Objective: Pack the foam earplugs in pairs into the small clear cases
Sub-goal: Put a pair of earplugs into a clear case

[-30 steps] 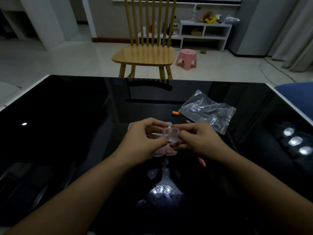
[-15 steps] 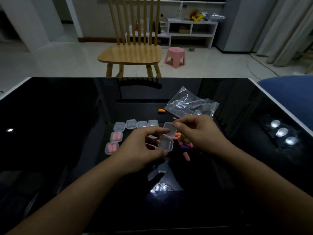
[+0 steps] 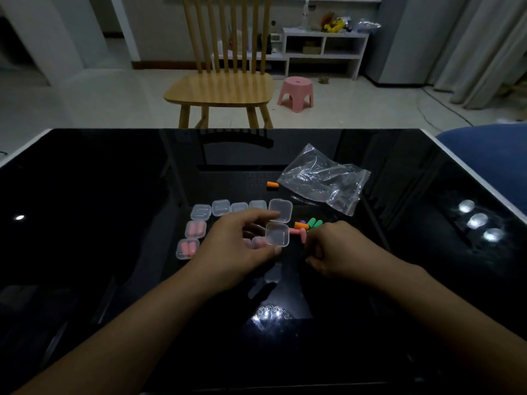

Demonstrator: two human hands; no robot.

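Since the earlier frame, my right hand (image 3: 332, 246) left the lid of the open case (image 3: 278, 226) and came down to the loose earplugs (image 3: 306, 226) just right of the case, fingers curled; I could not tell if it pinched one. My left hand (image 3: 239, 246) held the open case between thumb and fingers above the black surface (image 3: 99, 195). Two closed cases with pink earplugs (image 3: 191, 238) lay left of it.

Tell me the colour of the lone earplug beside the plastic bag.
Orange, in the head view: lone earplug.
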